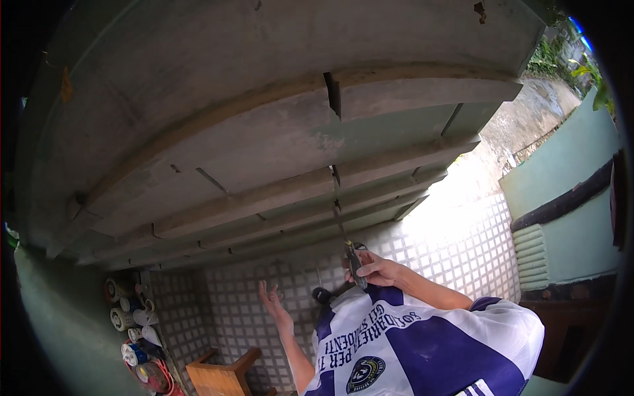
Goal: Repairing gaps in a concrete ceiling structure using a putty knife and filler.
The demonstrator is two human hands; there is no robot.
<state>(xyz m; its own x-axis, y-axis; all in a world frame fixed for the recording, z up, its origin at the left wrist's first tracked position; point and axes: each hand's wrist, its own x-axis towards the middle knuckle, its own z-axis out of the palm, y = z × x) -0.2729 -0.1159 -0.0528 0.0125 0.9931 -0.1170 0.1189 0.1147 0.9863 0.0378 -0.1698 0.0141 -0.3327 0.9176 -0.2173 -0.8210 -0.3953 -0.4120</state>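
My right hand (371,266) is wrapped round the dark grey handle of a long, thin tool (352,254) in front of my chest. The tool has a dark loop near the grip and a narrow shaft that points up and away toward the ledges. I cannot make out its exact kind or whether its tip touches the concrete. My left hand (272,301) is raised to the left with its fingers apart, holding nothing. Past the tool rise stepped concrete ledges (277,188), with dark slots cut in them.
A small wooden stool (221,376) stands at the lower left. Beside it, several pots or cans (125,320) and a pinkish-red cord (168,376) lie along the wall. The tiled floor (472,228) is brightly lit at right. A green wall (564,221) borders that side.
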